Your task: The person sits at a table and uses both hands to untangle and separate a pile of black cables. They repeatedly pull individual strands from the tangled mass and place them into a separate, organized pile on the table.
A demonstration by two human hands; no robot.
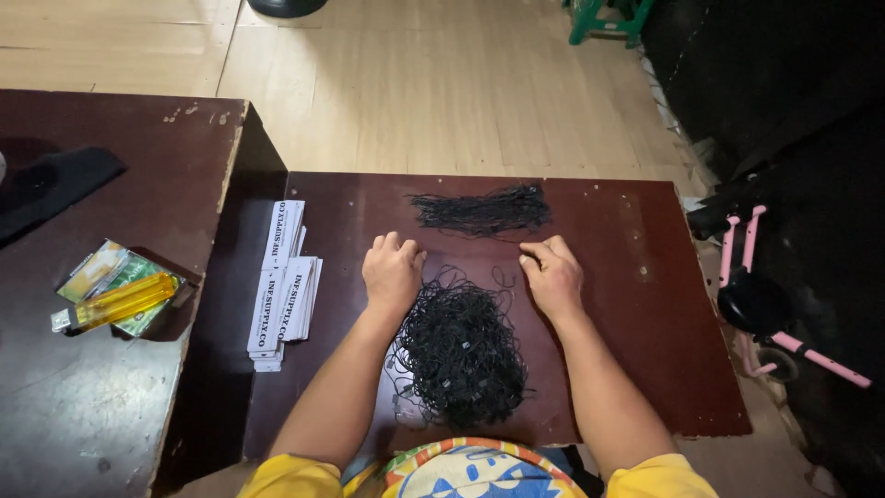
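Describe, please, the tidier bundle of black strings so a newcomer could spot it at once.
On the dark reddish-brown wooden table, look toward the far edge, beyond both hands. The flat, straightened bundle of black strings lies there, stretched sideways. Unlike the tangled round heap of black strings between the forearms, its strands run neatly parallel.

black object [286,5] cut off at top edge | green stool [608,18] partly cropped | hands' fingertips curled under

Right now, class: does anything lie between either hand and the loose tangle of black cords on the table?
Nothing visible does. The left hand and right hand rest on the table at the tangle of black cords, flanking its upper edge.
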